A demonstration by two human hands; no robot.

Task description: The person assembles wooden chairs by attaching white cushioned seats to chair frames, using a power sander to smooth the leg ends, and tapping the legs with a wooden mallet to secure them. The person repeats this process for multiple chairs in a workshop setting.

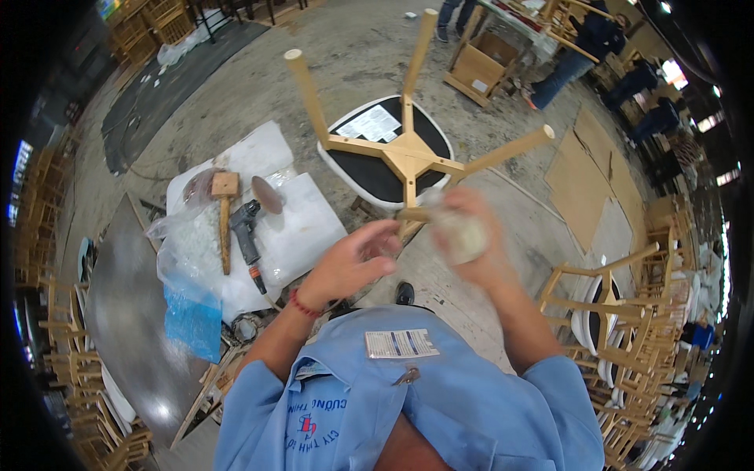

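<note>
An upturned wooden chair frame [412, 151] with its round white-rimmed seat [357, 169] facing down stands in front of me, its legs pointing up. The seat's underside is black and bears a white label [375, 124]. Close to the nearest leg, my left hand [357, 259] is open, its fingers bent and the thumb apart, with nothing seen in it. My right hand [488, 255] is closed around a pale, cloudy bottle [462, 235], smeared by motion, beside that same leg. The bottle's top points toward the leg; whether it touches is too blurred to tell.
On a white-covered surface to the left lie a wooden mallet [225, 196], a dark power tool [246, 231], a round disc [267, 195] and blue plastic [192, 318]. More chairs [609, 298] are piled at right. A cardboard box [483, 64] and people stand farther off.
</note>
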